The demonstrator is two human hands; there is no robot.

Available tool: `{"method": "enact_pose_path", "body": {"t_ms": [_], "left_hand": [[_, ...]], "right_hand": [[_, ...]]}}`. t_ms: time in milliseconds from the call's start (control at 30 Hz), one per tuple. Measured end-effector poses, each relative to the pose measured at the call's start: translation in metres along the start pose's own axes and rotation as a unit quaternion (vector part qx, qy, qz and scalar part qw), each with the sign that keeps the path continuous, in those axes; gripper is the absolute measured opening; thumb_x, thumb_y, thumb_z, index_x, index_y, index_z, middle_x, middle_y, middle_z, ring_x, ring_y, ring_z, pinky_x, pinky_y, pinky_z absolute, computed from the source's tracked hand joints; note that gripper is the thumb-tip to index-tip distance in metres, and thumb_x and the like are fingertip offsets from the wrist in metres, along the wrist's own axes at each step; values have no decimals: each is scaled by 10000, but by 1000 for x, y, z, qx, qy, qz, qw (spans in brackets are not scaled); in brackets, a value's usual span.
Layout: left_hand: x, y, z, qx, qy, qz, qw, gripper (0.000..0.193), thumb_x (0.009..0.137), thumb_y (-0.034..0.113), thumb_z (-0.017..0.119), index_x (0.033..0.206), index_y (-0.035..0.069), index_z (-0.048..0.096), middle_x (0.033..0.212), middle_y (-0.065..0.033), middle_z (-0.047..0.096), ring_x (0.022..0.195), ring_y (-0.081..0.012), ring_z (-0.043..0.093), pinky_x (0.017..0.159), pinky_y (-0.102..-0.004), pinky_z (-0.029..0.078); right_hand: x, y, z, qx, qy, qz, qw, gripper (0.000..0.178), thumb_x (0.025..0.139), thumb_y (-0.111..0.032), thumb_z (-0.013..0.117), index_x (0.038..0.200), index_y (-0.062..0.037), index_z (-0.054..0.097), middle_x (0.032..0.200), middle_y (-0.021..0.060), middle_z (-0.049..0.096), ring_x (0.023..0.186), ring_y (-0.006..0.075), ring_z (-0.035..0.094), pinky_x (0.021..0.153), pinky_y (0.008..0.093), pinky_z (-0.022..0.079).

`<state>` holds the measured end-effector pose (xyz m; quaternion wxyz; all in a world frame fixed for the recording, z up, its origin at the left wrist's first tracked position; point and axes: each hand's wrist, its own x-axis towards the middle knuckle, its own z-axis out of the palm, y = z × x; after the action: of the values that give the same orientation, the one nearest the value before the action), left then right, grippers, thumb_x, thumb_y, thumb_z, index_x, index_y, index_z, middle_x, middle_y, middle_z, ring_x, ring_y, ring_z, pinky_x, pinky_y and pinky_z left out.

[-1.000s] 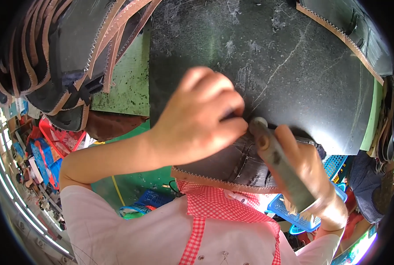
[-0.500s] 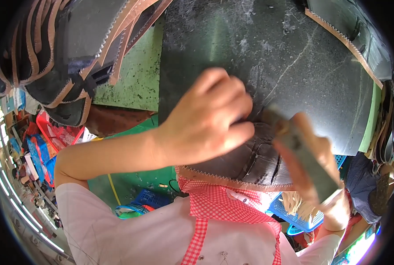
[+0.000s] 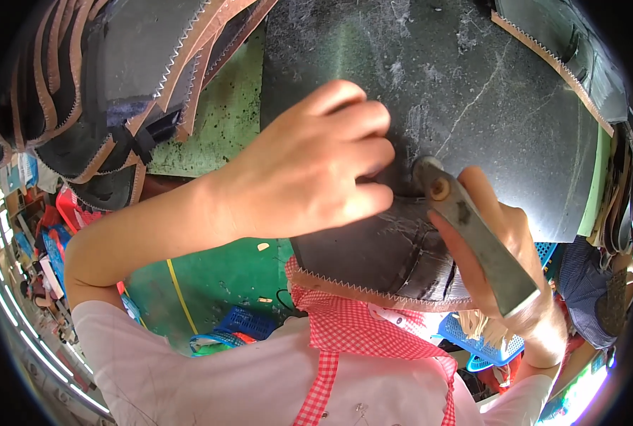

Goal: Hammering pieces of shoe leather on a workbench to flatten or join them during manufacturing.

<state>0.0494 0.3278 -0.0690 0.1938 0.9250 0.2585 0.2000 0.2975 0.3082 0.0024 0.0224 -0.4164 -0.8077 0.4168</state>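
My right hand (image 3: pixel 510 231) is closed around a hammer. The grey metal hammer head (image 3: pixel 483 245) faces up, and its rounded end is down at a black slab (image 3: pixel 473 92). Across from it, my left hand (image 3: pixel 309 167) is closed, knuckles up, its fingertips curled under and hidden. Anything it pinches is out of sight. Under both hands lies a dark leather shoe upper (image 3: pixel 366 259), its tan lower edge zigzag-stitched. This edge hangs over the slab's near side, against a red checked apron (image 3: pixel 352 330). Part of the upper is covered by my hands.
Dark leather pieces with tan zigzag edges (image 3: pixel 146 64) are piled at the left, and another such piece (image 3: pixel 565 57) lies at the far right. A green board (image 3: pixel 224 121) shows beside the slab. Blue baskets (image 3: pixel 483 341) stand below on the right.
My left hand has moved up and to the left. The hammer's rounded end has come a little left and is sharper now, while the shoe upper has hardly shifted.
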Motion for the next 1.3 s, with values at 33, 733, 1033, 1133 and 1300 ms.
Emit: {"method": "enact_pose_path", "body": {"t_ms": [33, 733, 1033, 1133, 1300], "left_hand": [[1, 2, -1, 45, -2, 45, 998, 189, 660, 218, 842, 824, 206, 749, 905, 64, 630, 936, -191, 577, 908, -410, 413], [-27, 2, -8, 69, 73, -127, 987, 334, 653, 358, 859, 950, 225, 782, 1083, 17, 605, 1010, -243, 530, 906, -438, 383], [-37, 18, 9, -74, 92, -210, 971, 240, 659, 151, 877, 872, 192, 773, 1012, 42, 630, 1003, -225, 541, 902, -398, 390], [-38, 26, 11, -25, 98, -189, 977, 230, 667, 167, 874, 867, 184, 763, 984, 57, 636, 1007, -229, 545, 906, -407, 393], [-37, 30, 14, 25, 95, -155, 983, 205, 705, 180, 851, 886, 172, 755, 936, 48, 637, 977, -221, 563, 906, -422, 404]], "right_hand": [[-2, -2, 2, 15, -16, 22, 1000, 147, 963, -29, 622, 1104, -15, 582, 871, 194, 615, 687, 380, 646, 574, 402, 479], [3, -6, 32, 81, 36, 9, 996, 195, 976, -28, 617, 1150, 17, 542, 716, 173, 564, 581, 323, 605, 541, 355, 439], [6, -2, 20, 76, 78, -2, 994, 212, 949, -12, 656, 1145, 22, 583, 750, 143, 611, 573, 244, 595, 551, 332, 446], [3, -8, 21, 98, 96, 31, 990, 197, 948, -20, 658, 1129, 11, 585, 740, 146, 599, 571, 256, 585, 551, 329, 440], [13, -8, 20, 123, 113, 27, 986, 144, 961, -54, 647, 1035, 4, 538, 777, 177, 634, 631, 315, 656, 565, 355, 466]]}}
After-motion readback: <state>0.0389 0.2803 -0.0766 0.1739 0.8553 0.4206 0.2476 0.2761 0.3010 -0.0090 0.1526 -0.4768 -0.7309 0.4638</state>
